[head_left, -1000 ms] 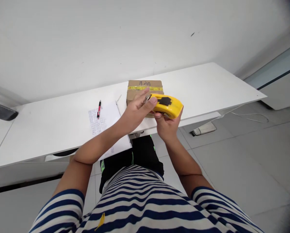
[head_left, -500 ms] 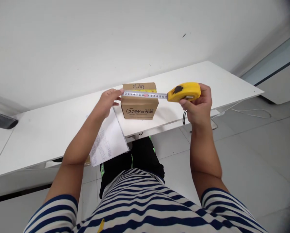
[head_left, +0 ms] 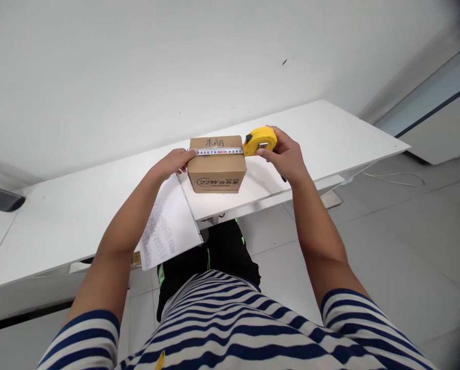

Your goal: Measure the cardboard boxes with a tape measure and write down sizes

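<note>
A brown cardboard box (head_left: 217, 164) with dark printing on its front and handwriting on top stands on the white table. Across its top lies the pulled-out blade of a yellow tape measure (head_left: 260, 141), its numbers facing up. My right hand (head_left: 286, 156) grips the yellow case at the box's right edge, thumb on the near side. At the left edge, my left hand (head_left: 174, 162) pinches the blade's end against the box, its thumb covering the tip. Beside the box, below my left hand, lies an open notebook (head_left: 170, 226) with handwritten lines.
The white table (head_left: 314, 139) runs along a white wall (head_left: 156, 67). A dark object (head_left: 2, 199) sits at the far left. The notebook overhangs the table's front edge. A white cable (head_left: 399, 177) lies on the tiled floor at right.
My right hand has moved left with the tape measure, bringing the case against the box's right edge. The exposed blade is shorter and now rests on the box top.
</note>
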A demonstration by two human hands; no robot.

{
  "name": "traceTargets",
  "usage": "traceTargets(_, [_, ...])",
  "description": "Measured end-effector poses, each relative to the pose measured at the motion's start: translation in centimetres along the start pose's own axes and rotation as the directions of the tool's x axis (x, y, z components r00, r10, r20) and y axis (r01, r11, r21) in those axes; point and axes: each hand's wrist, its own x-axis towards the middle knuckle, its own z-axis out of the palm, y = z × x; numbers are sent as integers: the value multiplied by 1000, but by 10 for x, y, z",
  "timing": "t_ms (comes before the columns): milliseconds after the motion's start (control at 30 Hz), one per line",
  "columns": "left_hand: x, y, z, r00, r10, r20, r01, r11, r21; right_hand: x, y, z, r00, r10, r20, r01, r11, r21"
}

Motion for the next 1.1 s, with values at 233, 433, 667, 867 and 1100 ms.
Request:
traceTargets(233, [-7, 6, 6, 998, 30, 46, -33, 997, 68, -3, -8, -3, 1000, 24, 11, -25, 1000, 13])
traceTargets(433, [-9, 6, 4, 998, 29, 51, -35, 993, 115, -2, -8, -2, 1000, 2, 30, -1, 999, -32])
traceTargets(667, [-6, 3, 3, 997, 17, 79, -28, 990, 140, -3, -8, -2, 999, 24, 34, -25, 1000, 14])
traceTargets(867, [-3, -1, 2, 996, 26, 82, -36, 992, 120, -3, -7, -1, 999, 31, 20, -31, 999, 17])
traceTargets(1100, [1, -4, 3, 997, 1, 74, -7, 996, 88, -3, -3, -1, 1000, 16, 10, -16, 1000, 13])
